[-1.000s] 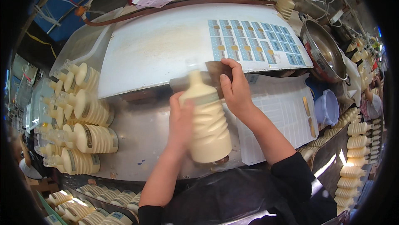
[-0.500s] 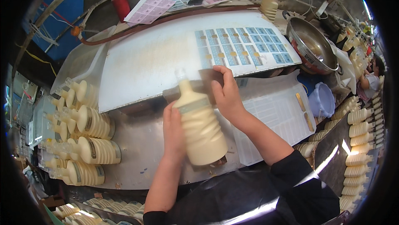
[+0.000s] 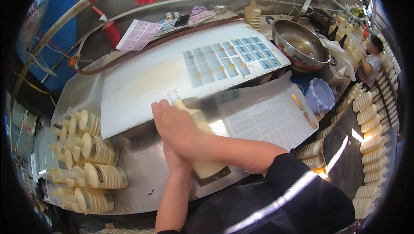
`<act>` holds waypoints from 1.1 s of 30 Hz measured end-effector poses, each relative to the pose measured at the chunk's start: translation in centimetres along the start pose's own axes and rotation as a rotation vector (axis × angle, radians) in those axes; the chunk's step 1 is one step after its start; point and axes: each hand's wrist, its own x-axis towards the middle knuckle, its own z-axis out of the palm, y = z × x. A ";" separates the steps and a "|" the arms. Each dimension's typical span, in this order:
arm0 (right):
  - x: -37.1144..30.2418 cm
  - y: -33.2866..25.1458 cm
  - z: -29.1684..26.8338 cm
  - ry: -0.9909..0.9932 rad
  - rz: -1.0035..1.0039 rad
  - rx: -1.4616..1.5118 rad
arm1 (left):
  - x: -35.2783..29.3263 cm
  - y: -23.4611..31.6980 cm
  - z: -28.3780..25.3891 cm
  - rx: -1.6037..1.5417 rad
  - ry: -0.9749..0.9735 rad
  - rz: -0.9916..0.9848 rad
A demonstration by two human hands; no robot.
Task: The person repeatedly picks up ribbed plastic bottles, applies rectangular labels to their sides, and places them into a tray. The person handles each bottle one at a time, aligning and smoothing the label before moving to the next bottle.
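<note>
Metal tbl (image 3: 140, 182): hands (image 3: 176, 124) now crossed at btl (image 3: 208, 170), R atop.

grey table (image 3: 142, 186): cream bottles (image 3: 103, 175) left, translucent sheet (image 3: 258, 113) right | white board (image 3: 138, 78): blue labels (image 3: 251, 57) toward right

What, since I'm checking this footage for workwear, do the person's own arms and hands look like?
The right hand is ungloved; the right forearm is bare up to a black sleeve ending near the elbow. The left forearm is bare, with a dark cuff at the bottom edge; the left hand is mostly hidden. No watch or bracelet shows.
</note>
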 end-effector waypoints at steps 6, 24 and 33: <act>-2.1 6.2 -1.1 0.227 0.190 0.303 | 0.8 0.4 0.5 0.059 -0.062 -0.041; -9.0 28.7 -11.3 0.543 0.391 -0.330 | -5.5 -0.7 -0.6 0.139 0.129 0.023; -11.7 27.7 -8.5 0.392 0.003 -0.313 | -8.8 -2.1 -0.2 0.299 0.088 0.156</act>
